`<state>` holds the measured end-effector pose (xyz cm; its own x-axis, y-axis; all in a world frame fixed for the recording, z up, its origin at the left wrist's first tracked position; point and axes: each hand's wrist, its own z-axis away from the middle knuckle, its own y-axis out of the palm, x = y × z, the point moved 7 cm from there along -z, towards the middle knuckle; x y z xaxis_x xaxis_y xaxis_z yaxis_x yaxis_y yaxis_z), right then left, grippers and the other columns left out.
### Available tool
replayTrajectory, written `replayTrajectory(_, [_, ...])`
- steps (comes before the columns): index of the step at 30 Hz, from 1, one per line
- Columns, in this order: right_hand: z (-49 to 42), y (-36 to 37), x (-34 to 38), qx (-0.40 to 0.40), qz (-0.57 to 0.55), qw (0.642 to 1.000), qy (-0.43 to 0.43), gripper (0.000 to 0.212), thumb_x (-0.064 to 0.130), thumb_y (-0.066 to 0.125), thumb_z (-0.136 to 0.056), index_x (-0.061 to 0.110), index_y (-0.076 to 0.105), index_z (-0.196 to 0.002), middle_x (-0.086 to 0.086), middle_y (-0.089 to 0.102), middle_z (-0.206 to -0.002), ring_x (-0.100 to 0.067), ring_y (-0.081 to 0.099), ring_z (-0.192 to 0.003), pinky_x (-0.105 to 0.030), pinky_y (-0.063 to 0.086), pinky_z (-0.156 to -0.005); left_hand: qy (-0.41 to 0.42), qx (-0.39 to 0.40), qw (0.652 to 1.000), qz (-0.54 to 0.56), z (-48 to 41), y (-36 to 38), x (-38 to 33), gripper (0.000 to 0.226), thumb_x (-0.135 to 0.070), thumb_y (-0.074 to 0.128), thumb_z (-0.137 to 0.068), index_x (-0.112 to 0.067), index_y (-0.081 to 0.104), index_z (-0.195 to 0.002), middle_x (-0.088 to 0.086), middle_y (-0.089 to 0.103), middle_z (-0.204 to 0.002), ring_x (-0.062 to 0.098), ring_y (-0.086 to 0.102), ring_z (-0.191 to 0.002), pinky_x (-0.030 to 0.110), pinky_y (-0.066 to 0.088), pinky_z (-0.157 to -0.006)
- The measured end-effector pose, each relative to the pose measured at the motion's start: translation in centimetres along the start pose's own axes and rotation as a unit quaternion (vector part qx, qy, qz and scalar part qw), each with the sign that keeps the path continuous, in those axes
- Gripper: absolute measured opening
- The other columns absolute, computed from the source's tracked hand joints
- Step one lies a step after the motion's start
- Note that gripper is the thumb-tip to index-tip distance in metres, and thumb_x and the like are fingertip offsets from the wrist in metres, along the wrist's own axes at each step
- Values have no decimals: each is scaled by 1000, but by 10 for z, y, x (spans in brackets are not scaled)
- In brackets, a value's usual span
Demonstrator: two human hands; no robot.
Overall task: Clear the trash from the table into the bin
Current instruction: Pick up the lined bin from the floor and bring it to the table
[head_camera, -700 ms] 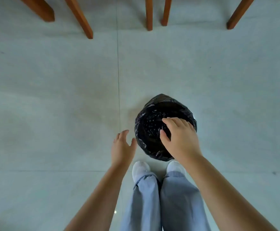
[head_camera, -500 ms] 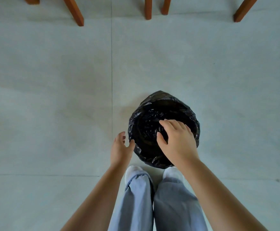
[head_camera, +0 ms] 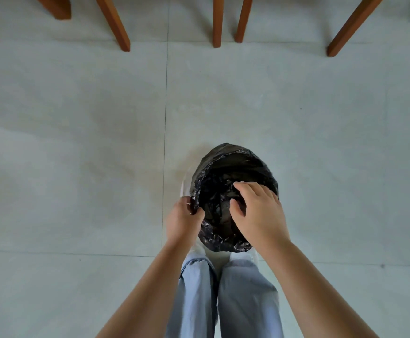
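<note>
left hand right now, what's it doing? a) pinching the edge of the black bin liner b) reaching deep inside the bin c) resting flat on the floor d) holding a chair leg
a: the left hand is closed on the near-left edge of the black bin liner, thumb and fingers pinching the plastic, while the right hand hovers over the opening.
</note>
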<state>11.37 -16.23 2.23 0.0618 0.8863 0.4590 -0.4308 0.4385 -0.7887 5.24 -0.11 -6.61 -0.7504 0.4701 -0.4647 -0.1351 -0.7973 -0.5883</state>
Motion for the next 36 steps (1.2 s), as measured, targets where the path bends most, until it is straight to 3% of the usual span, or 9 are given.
replayTrajectory(6, [37, -85, 38, -26, 0, 1000, 6, 34, 20, 56, -83, 11, 56, -116, -10, 63, -117, -30, 54, -109, -40, 40, -95, 19, -40, 999, -22, 70, -82, -57, 14, -16, 58, -72, -10, 48, -65, 3, 54, -61, 18, 48, -53, 24, 27, -41])
replayTrajectory(9, [56, -136, 65, -52, -15, 999, -3, 36, 21, 55, -84, 11, 54, -119, -10, 61, -119, -28, 53, -112, -39, 39, -98, 53, -64, 997, 1, 113, -130, -93, 15, -17, 61, -69, -5, 54, -65, 8, 60, -61, 26, 56, -56, 25, 31, -44])
replayTrajectory(11, [69, -172, 84, -74, -23, 997, -13, 36, 21, 55, -85, 11, 53, -120, -10, 61, -120, -28, 52, -112, -40, 39, -98, 69, -71, 995, 22, 141, -159, -116, 12, -18, 64, -66, -9, 57, -66, 2, 61, -58, 22, 58, -54, 24, 34, -44])
replayTrajectory(14, [94, -226, 112, -109, -40, 993, -30, 37, 21, 55, -85, 11, 53, -120, -10, 60, -121, -28, 52, -113, -42, 40, -98, 99, -80, 991, 44, 181, -201, -150, 11, -22, 63, -61, -18, 53, -62, -10, 49, -46, 7, 44, -40, 13, 28, -38])
replayTrajectory(16, [115, -259, 129, -133, -50, 989, -37, 37, 22, 54, -86, 12, 51, -122, -10, 59, -123, -27, 51, -114, -42, 39, -100, 126, -85, 986, 66, 206, -224, -172, 17, -25, 61, -57, -11, 52, -64, -9, 47, -47, 6, 36, -41, 16, 27, -40])
replayTrajectory(22, [196, -336, 171, -210, -82, 973, -49, 36, 21, 57, -85, 11, 53, -120, -10, 60, -120, -27, 53, -112, -41, 42, -97, 196, -75, 968, 140, 281, -277, -225, 38, -35, 61, -54, 0, 53, -69, -1, 43, -51, 12, 37, -48, 30, 31, -50])
replayTrajectory(26, [251, -373, 187, -248, -67, 965, -60, 35, 20, 59, -84, 11, 55, -118, -9, 62, -119, -27, 54, -111, -40, 42, -96, 201, -74, 957, 195, 325, -307, -239, 37, -37, 65, -54, -4, 56, -68, -5, 46, -50, 12, 40, -49, 28, 33, -50])
replayTrajectory(30, [296, -405, 200, -275, -26, 958, -76, 36, 18, 64, -80, 9, 58, -114, -11, 64, -115, -30, 57, -108, -43, 44, -94, 200, -48, 943, 260, 366, -331, -255, 29, -32, 67, -54, -12, 57, -71, 3, 51, -60, 17, 48, -58, 33, 38, -55])
replayTrajectory(36, [343, -450, 206, -315, 32, 946, -66, 38, 21, 67, -77, 12, 58, -113, -10, 65, -114, -32, 58, -107, -47, 47, -93, 252, -35, 923, 288, 413, -364, -290, 17, -14, 70, -67, -10, 54, -65, 9, 49, -62, 21, 45, -61, 35, 36, -58])
